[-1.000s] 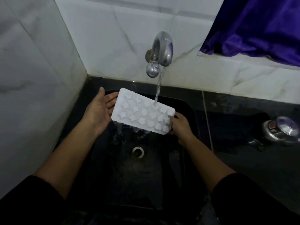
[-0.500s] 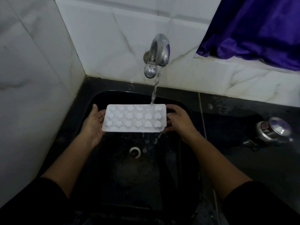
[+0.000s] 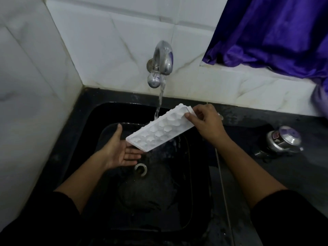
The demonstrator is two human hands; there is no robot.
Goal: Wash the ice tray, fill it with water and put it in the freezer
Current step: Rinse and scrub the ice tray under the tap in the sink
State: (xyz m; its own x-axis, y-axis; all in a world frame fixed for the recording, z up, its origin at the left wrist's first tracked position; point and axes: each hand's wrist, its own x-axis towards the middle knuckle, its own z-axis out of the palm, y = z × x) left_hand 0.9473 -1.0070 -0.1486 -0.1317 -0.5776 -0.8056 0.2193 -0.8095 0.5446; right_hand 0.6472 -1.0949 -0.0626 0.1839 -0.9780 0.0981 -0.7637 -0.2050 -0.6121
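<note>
Head view: right hand fingers grip tilted ice tray under tap water; left hand open, palm up beneath its near-left end.

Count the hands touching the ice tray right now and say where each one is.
2, as far as I can tell. The right hand grips the raised far end of the ice tray. The left hand lies open, palm up, under the low near end, apparently touching it.
</note>
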